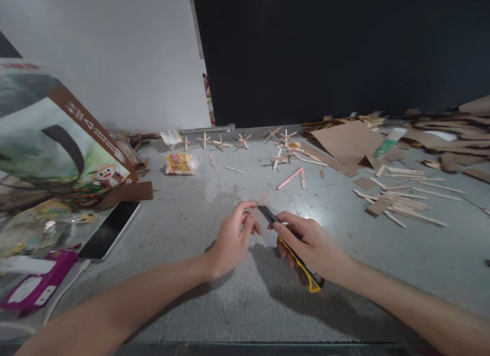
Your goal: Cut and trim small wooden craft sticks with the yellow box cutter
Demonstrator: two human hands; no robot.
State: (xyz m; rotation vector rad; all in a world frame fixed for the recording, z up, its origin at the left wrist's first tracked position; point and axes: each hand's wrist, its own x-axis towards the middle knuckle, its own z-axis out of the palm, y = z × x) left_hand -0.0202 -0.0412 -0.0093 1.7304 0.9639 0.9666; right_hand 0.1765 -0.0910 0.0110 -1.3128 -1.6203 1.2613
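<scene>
Pinched between the thumb and fingers of my left hand (233, 238) is a short wooden stick (263, 197), its far end pointing up and away. My right hand (312, 246) is wrapped around a yellow and black utility knife (300, 264). The knife's dark blade tip meets or nearly meets the stick; I cannot tell if they touch. Beyond my hands lie a pink patterned pen-like stick (290, 178) and a flat wooden stick (303, 180). Several crossed-stick pieces (243, 141) stand or lie along the back of the table.
Loose wooden sticks (409, 208), brown cardboard (348, 144) and a green-and-white glue stick (389, 143) lie right. Left are a phone (110, 230), a magenta device (42, 282) with a white cable, a large printed bag (65, 136) and a yellow packet (181, 163). A dark panel (337, 54) rises behind.
</scene>
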